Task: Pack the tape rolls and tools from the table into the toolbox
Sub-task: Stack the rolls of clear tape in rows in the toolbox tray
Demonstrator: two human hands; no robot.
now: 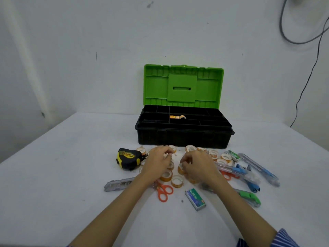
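The tape rolls point(166, 176) lie scattered on the tabletop point(71, 175) just in front of the toolbox point(184, 136), small clear rolls on orange-brown cores. A few more already sit in a middle compartment of the black tray point(178, 117). The toolbox stands at twelve o'clock from me, its green lid point(183, 85) propped upright against the wall.

My left hand point(159, 162) rests over the rolls with fingers curled down onto them; I cannot tell whether it grips one. My right hand point(197, 166) pinches a roll point(181, 169) at its fingertips, with further rolls tucked under the palm.

At ten o'clock from my left hand sits a yellow and black tape measure point(128, 158); its label is too blurred to read. At eight o'clock lies a grey utility knife point(118, 184), partly under my left forearm. Orange-handled scissors point(163, 190) lie at six o'clock, between my forearms. A small green staple box point(195, 199) lies at five o'clock; the print looks like "No.10", though I am not sure.

From two to four o'clock of my right hand lies a crowd of tools: a second staple box point(233, 155), blue and clear cutters point(258, 168), a second pair of orange scissors point(228, 175) half buried beneath them, and a green cutter point(249, 197) beside my right forearm. These overlap one another. A striped sleeve point(284, 237) shows at my right elbow.
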